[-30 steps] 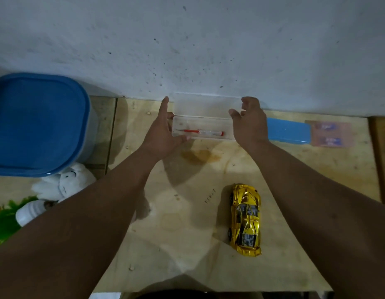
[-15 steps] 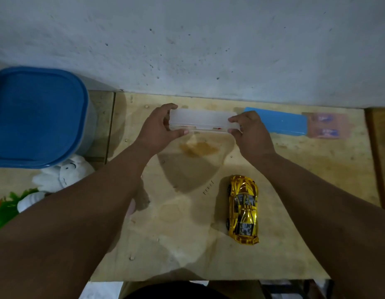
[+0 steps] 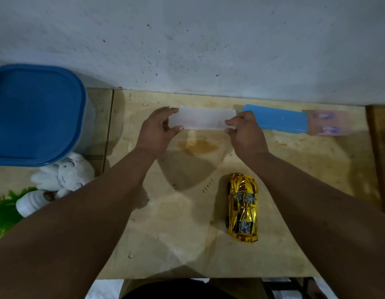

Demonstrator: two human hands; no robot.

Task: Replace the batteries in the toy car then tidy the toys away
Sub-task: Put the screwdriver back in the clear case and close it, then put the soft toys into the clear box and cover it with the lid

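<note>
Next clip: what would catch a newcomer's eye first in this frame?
Probably the shiny gold toy car, alone on the wooden table's near right part. Next, the left hand and right hand gripping the ends of a translucent plastic case by the wall. A big blue bin lid fills the far left.

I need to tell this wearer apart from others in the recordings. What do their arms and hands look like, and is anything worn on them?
Both forearms are bare as far as the view shows: no sleeves. The left hand and right hand carry no gloves, and no rings, watch or bracelet are visible.
</note>
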